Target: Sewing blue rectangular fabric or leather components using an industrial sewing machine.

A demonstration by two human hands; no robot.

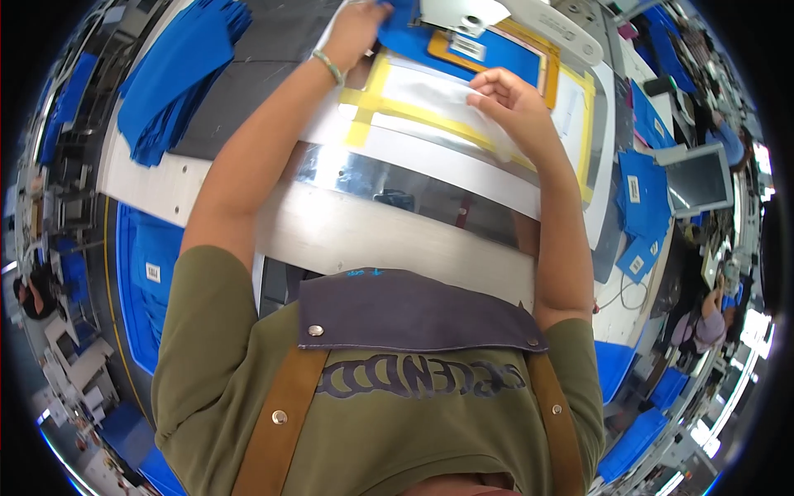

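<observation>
My left hand (354,35) reaches to the far edge of the work area. Its fingers stretch toward a blue fabric panel (405,40) and seem to touch its left edge; the fingertips are blurred. My right hand (514,106) is closed, thumb against curled fingers, on a thin translucent sheet (494,136) that hangs below it. An orange frame (542,76) lies over the blue fabric, with a small white label (468,47) inside its smaller part. Under the white sewing machine head (467,15) sits the fabric. Yellow tape (361,112) borders a white template beneath my hands.
Blue fabric pieces (178,78) are stacked at the far left. More labelled blue pieces (643,194) lie at the right, beside a grey monitor (699,180). A blue bin (136,289) stands below the table at left. Other people work at the far right and left.
</observation>
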